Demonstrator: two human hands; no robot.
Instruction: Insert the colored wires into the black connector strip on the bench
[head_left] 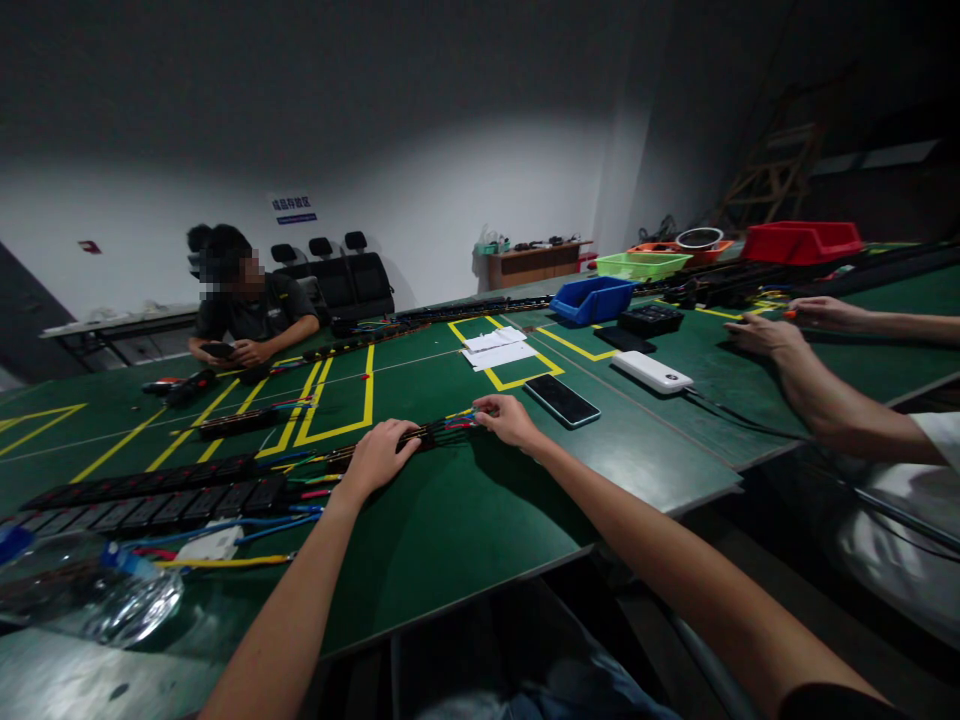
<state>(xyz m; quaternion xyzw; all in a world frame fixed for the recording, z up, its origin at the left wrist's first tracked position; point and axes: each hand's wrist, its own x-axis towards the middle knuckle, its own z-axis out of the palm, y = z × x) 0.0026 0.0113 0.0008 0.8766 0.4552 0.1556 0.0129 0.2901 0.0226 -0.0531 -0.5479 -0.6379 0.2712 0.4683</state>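
Observation:
My left hand [379, 455] is closed over a narrow black strip [341, 458], near the end where coloured wires come out. Just to the right, the fingers of my right hand [508, 420] pinch the ends of these coloured wires [456, 420]. Exactly which wires they grip is too small to make out. Left of my hands lie rows of black socket-like modules [180, 505] with red, yellow and blue leads. A shorter black strip [238, 422] with wires rests farther back on the green table [420, 560].
A water bottle [112, 590] lies at the near left. Beyond my right hand are a phone [562, 398], a white power bank [651, 372] with a cable, papers [499, 347] and a blue bin [592, 300]. A co-worker's hands [780, 335] work at right; another person [247, 310] sits across.

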